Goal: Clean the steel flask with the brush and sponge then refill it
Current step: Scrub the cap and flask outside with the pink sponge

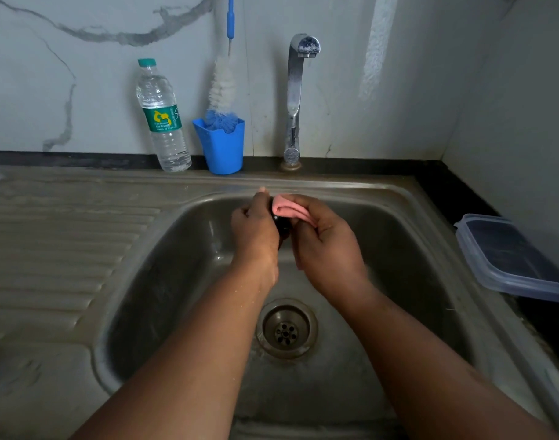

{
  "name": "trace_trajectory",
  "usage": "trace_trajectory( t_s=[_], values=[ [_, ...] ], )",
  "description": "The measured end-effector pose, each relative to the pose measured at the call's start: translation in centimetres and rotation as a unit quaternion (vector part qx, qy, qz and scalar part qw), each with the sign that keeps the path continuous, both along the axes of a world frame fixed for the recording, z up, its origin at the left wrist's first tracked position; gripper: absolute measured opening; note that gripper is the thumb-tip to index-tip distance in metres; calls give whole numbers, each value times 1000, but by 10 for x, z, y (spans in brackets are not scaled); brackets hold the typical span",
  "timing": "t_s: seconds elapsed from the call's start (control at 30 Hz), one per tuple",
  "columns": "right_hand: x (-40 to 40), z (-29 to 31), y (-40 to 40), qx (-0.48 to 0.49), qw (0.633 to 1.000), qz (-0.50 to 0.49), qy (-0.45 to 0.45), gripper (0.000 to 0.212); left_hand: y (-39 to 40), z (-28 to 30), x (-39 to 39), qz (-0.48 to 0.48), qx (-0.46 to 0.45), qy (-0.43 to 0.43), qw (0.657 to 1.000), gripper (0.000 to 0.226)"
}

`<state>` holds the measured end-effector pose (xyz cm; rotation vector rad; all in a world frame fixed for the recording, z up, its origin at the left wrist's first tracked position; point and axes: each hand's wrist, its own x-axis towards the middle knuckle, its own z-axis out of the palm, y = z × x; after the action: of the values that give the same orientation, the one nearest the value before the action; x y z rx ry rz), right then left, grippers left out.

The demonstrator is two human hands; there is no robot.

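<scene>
Above the sink (398, 217), a small black object (280, 226) is gripped by the left hand (256, 230) and a folded pink sponge (292, 211) is pinched against it by the right hand (327, 249).

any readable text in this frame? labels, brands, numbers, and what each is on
No text reads clearly.
Water bottle label: green with a yellow logo and a few lines of small pale print, too blurred to read; a large pale letter at its right edge, maybe "S", cut off by the curve.
Tap, cup, brush, box, sink: no text visible.
</scene>
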<state>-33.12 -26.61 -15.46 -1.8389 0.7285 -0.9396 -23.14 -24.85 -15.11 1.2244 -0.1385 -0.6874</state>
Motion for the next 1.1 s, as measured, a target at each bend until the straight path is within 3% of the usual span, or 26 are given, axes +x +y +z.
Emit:
trace_trajectory(
  t_s=[0.13,0.33,0.57,0.7,0.8,0.93,1.1],
  values=[
    [0,0,-1,11,1000,-26,-8,34,1,-2,1,-46,6,8,999,48],
    [-5,3,-9,36,995,-68,-59,37,3,9,-13,-136,-2,17,991,34],
    [0,4,1,13,1000,11,-25,43,9,12,-3,-113,-78,208,968,38],
    [-1,5,-1,9,1000,-9,-17,42,8,11,0,-101,-125,283,945,47],
    [-3,3,-5,19,999,-47,-9,31,6,10,3,-106,-98,250,957,46],
    [-4,3,-8,55,993,-93,-43,36,5,8,-16,-172,-5,88,981,44],
    [-2,3,-2,24,1000,-20,-4,44,4,5,-11,-131,-28,113,985,27]
  ],
)
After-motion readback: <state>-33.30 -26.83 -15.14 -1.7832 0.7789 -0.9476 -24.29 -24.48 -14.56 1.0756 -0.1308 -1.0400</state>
